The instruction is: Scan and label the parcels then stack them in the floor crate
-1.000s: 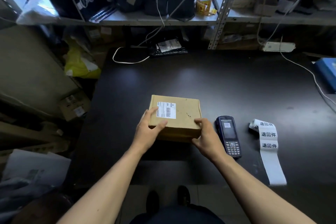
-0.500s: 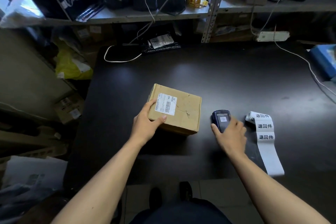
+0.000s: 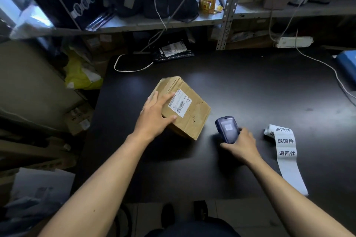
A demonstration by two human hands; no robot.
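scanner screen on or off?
On. The handheld scanner, gripped in the right hand, shows a lit screen with a small square graphic.

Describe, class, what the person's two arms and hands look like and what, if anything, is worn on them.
Both forearms are bare up to the frame's bottom edge: no sleeves show. The left hand and right hand carry no gloves, and no watch, bracelet or ring is visible. No cables or markings are attached.
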